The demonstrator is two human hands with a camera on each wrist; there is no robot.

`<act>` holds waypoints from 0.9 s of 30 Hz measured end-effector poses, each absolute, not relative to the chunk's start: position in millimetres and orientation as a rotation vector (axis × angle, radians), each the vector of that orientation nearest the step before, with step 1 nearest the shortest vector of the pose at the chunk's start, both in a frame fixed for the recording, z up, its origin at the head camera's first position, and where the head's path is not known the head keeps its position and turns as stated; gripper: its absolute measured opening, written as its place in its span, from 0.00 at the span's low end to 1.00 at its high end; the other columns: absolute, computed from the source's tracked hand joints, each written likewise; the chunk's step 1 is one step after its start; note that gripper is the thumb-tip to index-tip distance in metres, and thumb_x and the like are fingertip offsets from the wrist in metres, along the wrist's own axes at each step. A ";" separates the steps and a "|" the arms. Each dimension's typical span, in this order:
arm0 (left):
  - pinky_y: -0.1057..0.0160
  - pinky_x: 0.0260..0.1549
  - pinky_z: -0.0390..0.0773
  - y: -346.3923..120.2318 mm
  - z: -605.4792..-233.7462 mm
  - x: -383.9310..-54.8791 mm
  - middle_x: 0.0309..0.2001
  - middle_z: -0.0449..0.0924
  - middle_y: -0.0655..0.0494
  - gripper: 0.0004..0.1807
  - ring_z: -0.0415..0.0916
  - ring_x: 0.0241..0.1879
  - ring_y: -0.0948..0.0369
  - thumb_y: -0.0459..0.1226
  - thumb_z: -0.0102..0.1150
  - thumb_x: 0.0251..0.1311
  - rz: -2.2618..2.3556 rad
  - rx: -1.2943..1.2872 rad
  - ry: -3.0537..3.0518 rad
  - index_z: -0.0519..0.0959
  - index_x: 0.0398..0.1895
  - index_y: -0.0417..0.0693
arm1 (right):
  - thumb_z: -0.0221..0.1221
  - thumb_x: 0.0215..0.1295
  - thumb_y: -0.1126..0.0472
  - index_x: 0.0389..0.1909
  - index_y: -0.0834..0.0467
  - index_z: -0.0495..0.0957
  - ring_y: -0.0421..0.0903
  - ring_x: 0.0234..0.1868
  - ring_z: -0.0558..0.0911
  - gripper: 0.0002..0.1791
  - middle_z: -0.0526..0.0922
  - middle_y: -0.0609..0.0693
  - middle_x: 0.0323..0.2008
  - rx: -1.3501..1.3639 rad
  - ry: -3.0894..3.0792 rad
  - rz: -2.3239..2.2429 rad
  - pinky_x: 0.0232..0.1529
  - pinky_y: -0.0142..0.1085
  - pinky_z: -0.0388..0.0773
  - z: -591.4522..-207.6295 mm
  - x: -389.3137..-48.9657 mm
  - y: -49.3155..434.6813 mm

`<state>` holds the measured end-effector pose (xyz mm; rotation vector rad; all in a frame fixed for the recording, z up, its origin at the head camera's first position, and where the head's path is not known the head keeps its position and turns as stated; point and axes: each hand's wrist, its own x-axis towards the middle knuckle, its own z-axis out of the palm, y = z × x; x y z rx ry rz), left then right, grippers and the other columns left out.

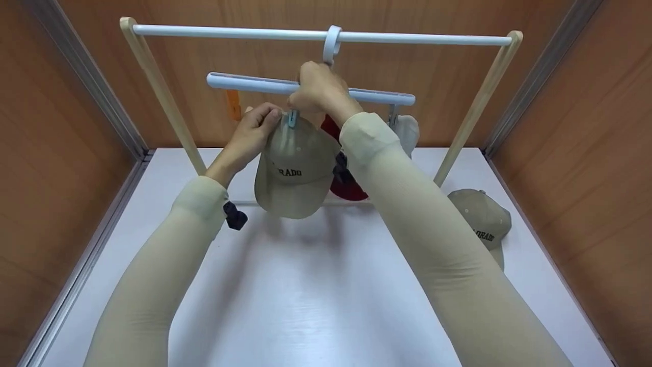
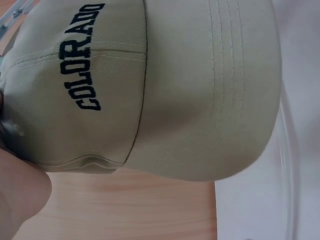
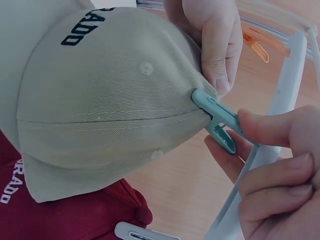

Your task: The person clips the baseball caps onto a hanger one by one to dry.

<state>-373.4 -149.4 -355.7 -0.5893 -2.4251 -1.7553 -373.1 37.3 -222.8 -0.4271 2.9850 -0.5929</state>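
A khaki baseball cap [image 1: 295, 158] with dark COLORADO lettering [image 2: 80, 57] hangs brim down below a pale blue clip hanger [image 1: 249, 83]. My left hand [image 1: 250, 133] pinches the crown's fabric near its top. With thumb and fingers, my right hand [image 3: 285, 165] grips a teal clip [image 3: 217, 110], whose jaws sit on the crown's peak. Behind it, a dark red cap [image 3: 65, 220] hangs beside a white clip [image 3: 145, 232]. In the head view, my right forearm covers part of the red cap.
The hanger's hook [image 1: 332, 43] loops over the white rod [image 1: 229, 33] of a wooden-legged rack. An orange clip [image 1: 233, 104] hangs at left, a pale grey item [image 1: 406, 131] at right. Another khaki cap [image 1: 479, 214] lies on the white table [image 1: 300, 285]. Wooden panels stand around.
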 end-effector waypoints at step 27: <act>0.58 0.47 0.66 -152.2 -353.2 -365.5 0.50 0.68 0.57 0.19 0.60 0.51 0.60 0.51 0.47 0.83 -1.644 -0.588 -2.465 0.78 0.63 0.51 | 0.58 0.75 0.50 0.65 0.55 0.80 0.46 0.42 0.79 0.23 0.85 0.50 0.52 -0.632 3.178 -0.589 0.40 0.37 0.74 -241.8 -355.7 45.8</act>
